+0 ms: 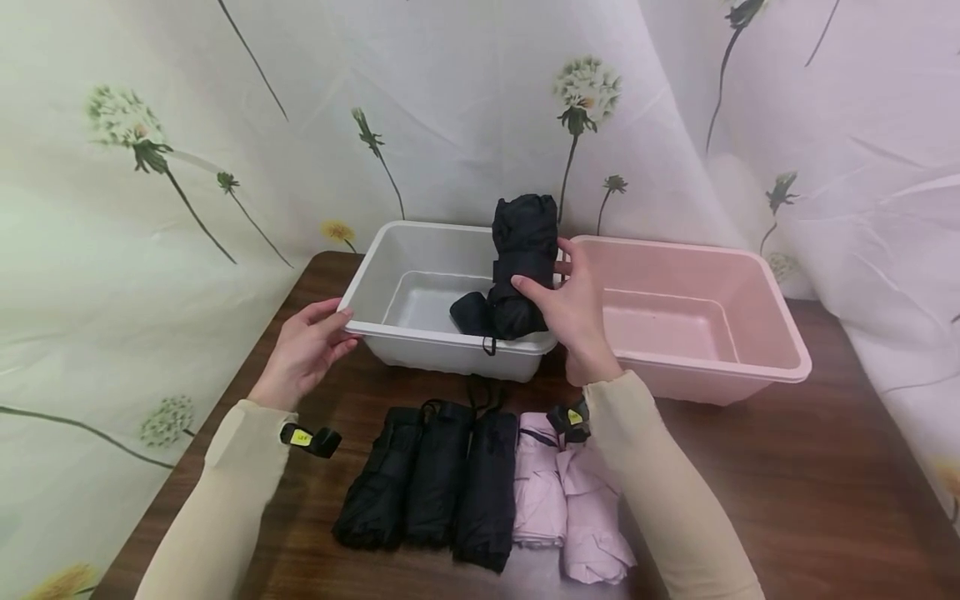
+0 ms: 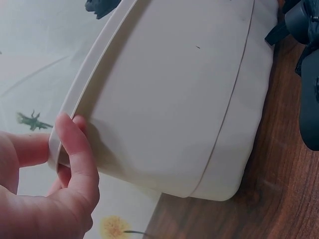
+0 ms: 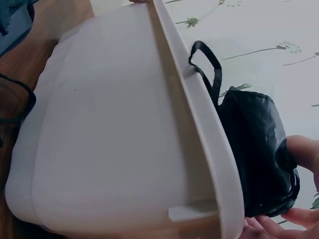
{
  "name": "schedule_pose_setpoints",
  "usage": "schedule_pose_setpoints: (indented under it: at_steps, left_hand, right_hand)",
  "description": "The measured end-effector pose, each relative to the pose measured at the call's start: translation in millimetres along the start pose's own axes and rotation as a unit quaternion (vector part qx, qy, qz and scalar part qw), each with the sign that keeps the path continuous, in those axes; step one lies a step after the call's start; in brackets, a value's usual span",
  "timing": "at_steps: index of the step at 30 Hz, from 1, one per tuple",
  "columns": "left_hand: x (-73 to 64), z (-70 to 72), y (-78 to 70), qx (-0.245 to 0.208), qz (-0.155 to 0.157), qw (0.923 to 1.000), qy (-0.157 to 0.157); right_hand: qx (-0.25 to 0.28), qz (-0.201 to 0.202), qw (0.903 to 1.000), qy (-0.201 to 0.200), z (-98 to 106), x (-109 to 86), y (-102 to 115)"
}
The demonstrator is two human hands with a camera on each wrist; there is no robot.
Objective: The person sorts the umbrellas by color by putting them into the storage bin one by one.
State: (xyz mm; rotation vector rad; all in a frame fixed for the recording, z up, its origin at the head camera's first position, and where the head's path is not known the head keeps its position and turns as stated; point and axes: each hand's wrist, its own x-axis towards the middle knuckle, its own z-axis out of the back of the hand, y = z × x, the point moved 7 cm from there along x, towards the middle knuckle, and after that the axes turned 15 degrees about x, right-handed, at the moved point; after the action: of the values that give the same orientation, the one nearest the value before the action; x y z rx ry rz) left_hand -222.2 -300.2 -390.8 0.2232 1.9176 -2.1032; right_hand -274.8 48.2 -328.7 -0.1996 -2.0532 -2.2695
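My right hand (image 1: pixel 576 315) grips a black folded umbrella (image 1: pixel 525 229) over the right end of a white plastic bin (image 1: pixel 457 357), thumb across its front. Beside its lower end shows a dark bundle (image 1: pixel 471 315); whether it belongs to the same umbrella I cannot tell. In the right wrist view, the umbrella's black fabric (image 3: pixel 254 149) and a wrist loop (image 3: pixel 215 74) show beyond the bin's rim. At the front left corner, my left hand (image 1: pixel 311 346) pinches the bin's rim, thumb on one side and fingers on the other, as the left wrist view also shows.
In front of the bin lie three black folded umbrellas (image 1: pixel 435 475) and two pink ones (image 1: pixel 540 492), side by side on the dark wooden table (image 1: pixel 810 500). A pink bin (image 1: pixel 750 375) stands to the right. A flower-printed cloth (image 1: pixel 465 108) hangs behind.
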Motion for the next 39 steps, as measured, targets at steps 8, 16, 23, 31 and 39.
schedule_pose_setpoints:
  at_steps: [8,16,23,31,39]
  left_hand:
    - [-0.1,-2.8,-0.7,-0.002,-0.003,1.0,-0.006]
    - [-10.1,-6.2,-1.6,-0.003,0.006,0.9999,-0.013]
    - [-18.8,-5.6,-2.8,0.003,0.014,0.9995,-0.026]
    - [-21.3,-5.3,-2.8,-0.001,0.013,0.9996,-0.025]
    - [-18.2,-4.9,-0.5,0.0,0.01,0.9996,-0.026]
  right_hand:
    - [-0.063,0.018,0.9978,-0.003,-5,3.6,3]
    - [-0.126,0.021,0.9918,-0.004,1,-4.1,7]
    - [-0.083,0.04,0.9956,0.012,19,-17.7,25]
    - [-0.074,0.044,0.9959,0.028,42,-31.6,40]
    - [-0.073,0.072,0.9946,0.012,71,-46.4,62]
